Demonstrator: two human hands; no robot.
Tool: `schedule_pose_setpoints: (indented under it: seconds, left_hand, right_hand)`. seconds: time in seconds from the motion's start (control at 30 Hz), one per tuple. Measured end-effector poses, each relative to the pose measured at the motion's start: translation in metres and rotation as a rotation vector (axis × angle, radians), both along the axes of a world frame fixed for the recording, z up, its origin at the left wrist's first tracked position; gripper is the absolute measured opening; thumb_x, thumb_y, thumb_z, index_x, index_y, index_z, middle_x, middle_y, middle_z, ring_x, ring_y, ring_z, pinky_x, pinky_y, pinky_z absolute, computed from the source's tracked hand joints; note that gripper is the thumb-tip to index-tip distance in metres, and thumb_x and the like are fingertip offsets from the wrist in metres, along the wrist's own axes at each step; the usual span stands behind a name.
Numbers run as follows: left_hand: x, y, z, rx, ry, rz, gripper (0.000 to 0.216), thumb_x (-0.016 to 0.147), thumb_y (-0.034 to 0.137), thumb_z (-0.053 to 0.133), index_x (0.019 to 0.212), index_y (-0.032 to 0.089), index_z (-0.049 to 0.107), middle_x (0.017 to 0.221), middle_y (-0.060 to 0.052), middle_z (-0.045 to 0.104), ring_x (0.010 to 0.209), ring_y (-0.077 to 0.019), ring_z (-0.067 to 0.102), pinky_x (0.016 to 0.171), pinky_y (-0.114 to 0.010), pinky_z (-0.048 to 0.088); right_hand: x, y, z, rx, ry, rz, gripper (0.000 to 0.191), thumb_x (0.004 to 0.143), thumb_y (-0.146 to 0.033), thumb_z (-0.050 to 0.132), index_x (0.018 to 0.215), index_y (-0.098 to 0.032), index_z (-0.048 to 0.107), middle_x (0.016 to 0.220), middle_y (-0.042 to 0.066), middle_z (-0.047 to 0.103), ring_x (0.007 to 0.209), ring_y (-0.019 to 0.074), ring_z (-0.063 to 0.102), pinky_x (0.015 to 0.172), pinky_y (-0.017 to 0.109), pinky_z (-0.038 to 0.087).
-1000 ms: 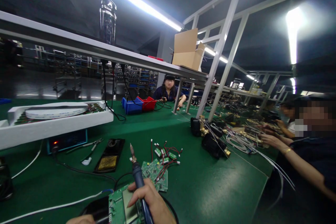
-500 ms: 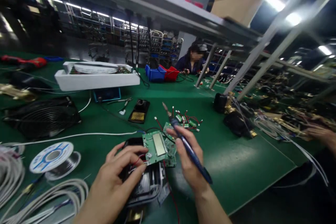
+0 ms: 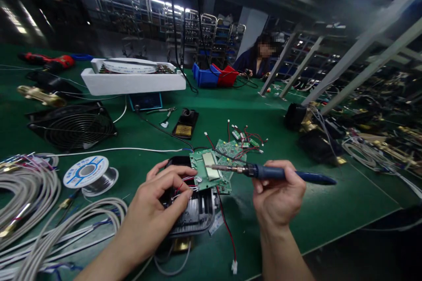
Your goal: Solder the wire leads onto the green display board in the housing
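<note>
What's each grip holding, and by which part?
Right grip: soldering iron, by its blue handle. Left grip: at the left edge of the circuit board; can't tell whether it pinches board or wires.

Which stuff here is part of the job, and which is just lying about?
Job, judging by the hands:
- soldering iron, in the right hand
- circuit board and black housing, at the left hand
- probably wire spool, untouched

Lying about, apparently:
- fan
- red tool
- blue bin
- red bin
</note>
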State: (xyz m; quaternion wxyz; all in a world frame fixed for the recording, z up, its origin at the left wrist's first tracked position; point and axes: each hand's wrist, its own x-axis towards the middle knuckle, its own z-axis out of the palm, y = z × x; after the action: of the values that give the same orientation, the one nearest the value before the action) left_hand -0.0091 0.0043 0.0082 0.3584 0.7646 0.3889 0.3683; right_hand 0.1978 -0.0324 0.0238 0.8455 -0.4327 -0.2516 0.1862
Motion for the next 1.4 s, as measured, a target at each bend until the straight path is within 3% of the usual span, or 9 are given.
schedule_pose_setpoints:
  seconds: [0.1, 0.37, 1.4]
  left_hand:
    - [0.0005, -0.0002, 0.0031, 0.013, 0.008, -0.001, 0.017, 0.084, 0.028, 0.057, 0.068, 0.025, 0.059, 0.103, 0.001, 0.075, 0.103, -0.0248, 0.066, 0.112, -0.067, 0.02]
    - [0.0003, -0.0014, 0.0031, 0.055, 0.024, -0.001, 0.017, 0.084, 0.026, 0.056, 0.066, 0.024, 0.058, 0.102, 0.001, 0.075, 0.103, -0.0244, 0.066, 0.111, -0.065, 0.024]
    - [0.0004, -0.0011, 0.0016, 0.065, 0.046, -0.007, 0.018, 0.085, 0.025, 0.056, 0.067, 0.023, 0.057, 0.103, 0.0, 0.074, 0.101, -0.0229, 0.066, 0.111, -0.061, 0.025]
  right_hand:
    - [0.0002, 0.0002, -0.0004, 0.013, -0.03, -0.028, 0.025, 0.069, -0.033, 0.054, 0.049, -0.018, 0.055, 0.044, -0.005, 0.046, 0.028, 0.0062, 0.035, 0.024, 0.017, 0.02]
    - [0.0, 0.0005, -0.0048, 0.04, -0.081, 0.002, 0.023, 0.067, -0.028, 0.055, 0.047, -0.019, 0.058, 0.041, -0.005, 0.046, 0.032, 0.0072, 0.036, 0.034, 0.022, 0.03]
    - [-0.0004, -0.0001, -0.0047, -0.018, -0.12, 0.006, 0.023, 0.069, -0.029, 0.055, 0.049, -0.019, 0.059, 0.044, -0.004, 0.048, 0.033, 0.0074, 0.038, 0.034, 0.022, 0.027]
